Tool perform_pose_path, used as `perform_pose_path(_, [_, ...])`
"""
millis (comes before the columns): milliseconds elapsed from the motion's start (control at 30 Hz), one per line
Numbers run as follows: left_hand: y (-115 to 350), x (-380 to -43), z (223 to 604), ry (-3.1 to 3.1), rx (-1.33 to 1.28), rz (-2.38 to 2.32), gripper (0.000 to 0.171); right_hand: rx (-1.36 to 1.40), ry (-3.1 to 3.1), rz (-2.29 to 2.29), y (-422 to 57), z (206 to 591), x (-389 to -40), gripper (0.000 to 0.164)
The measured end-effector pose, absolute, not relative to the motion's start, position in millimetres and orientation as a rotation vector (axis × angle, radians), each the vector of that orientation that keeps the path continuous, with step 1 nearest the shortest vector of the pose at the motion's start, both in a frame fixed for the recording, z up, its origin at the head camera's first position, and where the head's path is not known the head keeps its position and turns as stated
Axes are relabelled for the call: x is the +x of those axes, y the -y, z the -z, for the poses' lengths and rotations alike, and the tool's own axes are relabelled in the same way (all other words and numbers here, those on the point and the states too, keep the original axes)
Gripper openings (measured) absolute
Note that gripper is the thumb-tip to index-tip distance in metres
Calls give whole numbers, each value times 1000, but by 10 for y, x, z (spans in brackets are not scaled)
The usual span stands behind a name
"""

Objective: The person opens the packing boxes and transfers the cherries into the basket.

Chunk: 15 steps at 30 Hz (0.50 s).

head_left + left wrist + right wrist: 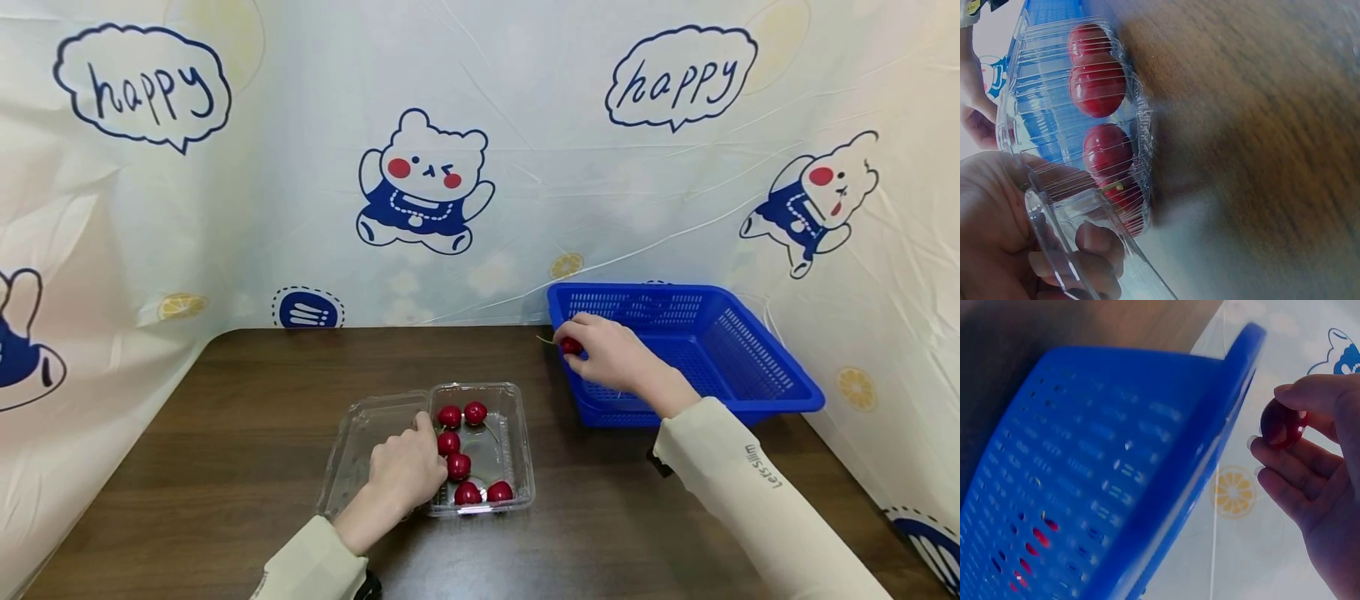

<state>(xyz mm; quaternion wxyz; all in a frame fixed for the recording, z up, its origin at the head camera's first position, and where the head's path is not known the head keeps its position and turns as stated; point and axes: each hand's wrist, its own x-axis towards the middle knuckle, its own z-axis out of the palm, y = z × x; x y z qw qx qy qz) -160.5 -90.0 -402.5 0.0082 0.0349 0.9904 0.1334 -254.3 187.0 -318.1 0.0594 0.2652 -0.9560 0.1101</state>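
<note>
My right hand pinches a dark red cherry over the left rim of the blue basket. A thin stem sticks out to the left of that cherry. My left hand holds the clear plastic container at its hinge side, between the tray and the folded-back lid. In the left wrist view, curled fingers show through the lid. Several cherries lie in the tray, mostly along its left and front sides.
Red patches show through the basket's slots in the right wrist view. The brown wooden table carries container and basket. Behind it hangs a pale printed curtain, close to the basket's back.
</note>
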Motion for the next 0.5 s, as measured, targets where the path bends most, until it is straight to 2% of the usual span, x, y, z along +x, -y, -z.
perform_pose_path(500, [902, -1617, 4040, -3087, 102, -414, 36, 748, 2897, -300, -2167, 3071, -2656, 29])
